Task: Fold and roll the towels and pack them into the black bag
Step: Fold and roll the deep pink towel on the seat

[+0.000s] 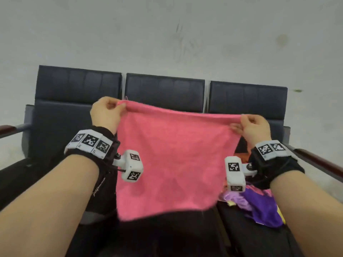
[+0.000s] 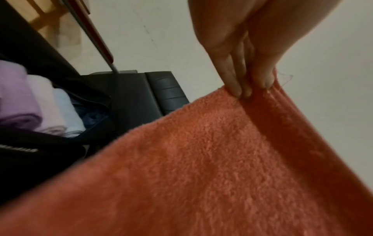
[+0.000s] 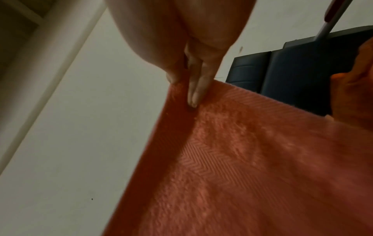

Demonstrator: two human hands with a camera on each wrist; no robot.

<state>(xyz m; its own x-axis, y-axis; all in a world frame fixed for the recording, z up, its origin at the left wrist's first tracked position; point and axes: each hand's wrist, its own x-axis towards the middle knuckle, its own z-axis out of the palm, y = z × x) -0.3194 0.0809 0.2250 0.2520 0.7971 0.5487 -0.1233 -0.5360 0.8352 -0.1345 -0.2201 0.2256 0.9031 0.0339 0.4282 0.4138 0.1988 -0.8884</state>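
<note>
Hands are holding the work piece aloft: the left hand is pinching the upper left corner of the pink towel between thumb and curled fingers, and the right hand is pinching the upper right corner likewise. Stretched between them, the top edge is sagging slightly while the cloth is hanging down, in front of a row of dark seats.

Only the left wrist view is showing the black bag lying open beside the towel, with rolled towels in lilac, pale pink and pale blue sitting inside. Only the right wrist view is showing a herringbone band woven across the fluffy pile. Loose purple cloth is lying under the right wrist.
</note>
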